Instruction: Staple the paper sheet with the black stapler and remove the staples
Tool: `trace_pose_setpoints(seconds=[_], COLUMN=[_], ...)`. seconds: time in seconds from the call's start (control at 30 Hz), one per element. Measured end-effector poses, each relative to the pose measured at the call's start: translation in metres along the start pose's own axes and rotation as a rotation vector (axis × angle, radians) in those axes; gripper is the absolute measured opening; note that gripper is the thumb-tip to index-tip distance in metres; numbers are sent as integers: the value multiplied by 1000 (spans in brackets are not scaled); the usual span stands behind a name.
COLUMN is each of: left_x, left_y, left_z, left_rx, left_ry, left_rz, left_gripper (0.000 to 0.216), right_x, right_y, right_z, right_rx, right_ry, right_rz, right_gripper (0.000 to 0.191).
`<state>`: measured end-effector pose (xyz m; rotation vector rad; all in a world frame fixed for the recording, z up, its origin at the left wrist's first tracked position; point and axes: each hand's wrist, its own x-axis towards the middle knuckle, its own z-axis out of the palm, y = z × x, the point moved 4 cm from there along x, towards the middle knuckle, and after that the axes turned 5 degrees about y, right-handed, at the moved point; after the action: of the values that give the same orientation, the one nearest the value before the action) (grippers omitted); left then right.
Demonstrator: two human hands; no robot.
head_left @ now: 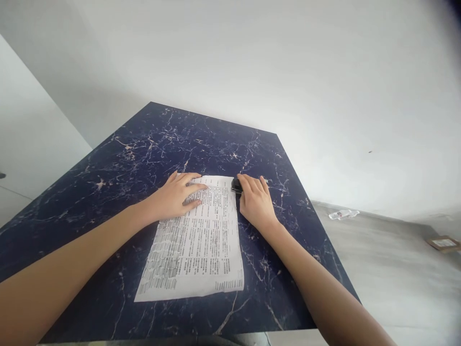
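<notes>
A printed sheet of paper (201, 245) lies on the dark blue marbled table (180, 139), its lines of text running along its length. My left hand (180, 194) rests on the sheet's upper left part with its fingers spread. At the upper right edge of the paper, my right hand (257, 199) is wrapped over a black stapler (236, 186). Only the stapler's front end shows, and it meets the sheet's edge; the hand covers the rest. Whether the paper sits between its jaws I cannot tell.
Behind the table stands a white wall (270, 72). To the right, on the grey floor (378, 269), lie a clear plastic bottle (344, 214) and a brown cardboard piece (443, 243). A white door or panel (29, 129) is on the left.
</notes>
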<state>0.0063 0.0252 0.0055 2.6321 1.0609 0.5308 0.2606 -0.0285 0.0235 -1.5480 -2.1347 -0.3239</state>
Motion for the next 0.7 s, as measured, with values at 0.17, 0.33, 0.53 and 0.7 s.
trace_pose_setpoints(seconds=[0.17, 0.33, 0.53, 0.7], left_x=[-1, -2, 2, 2], left_y=[-1, 0, -8, -17], left_z=[2, 4, -24, -32], left_rx=[-18, -28, -64, -53], left_ry=[2, 0, 342, 441], left_rz=[15, 18, -165, -244], left_gripper=[47, 45, 39, 34], right_x=[1, -2, -9, -11], right_y=[41, 36, -57, -84], right_z=[-8, -32, -28, -27], right_rx=[-21, 84, 558, 647], right_ry=[2, 168, -97, -382], right_rz=[227, 296, 66, -118], right_gripper=[48, 38, 32, 33])
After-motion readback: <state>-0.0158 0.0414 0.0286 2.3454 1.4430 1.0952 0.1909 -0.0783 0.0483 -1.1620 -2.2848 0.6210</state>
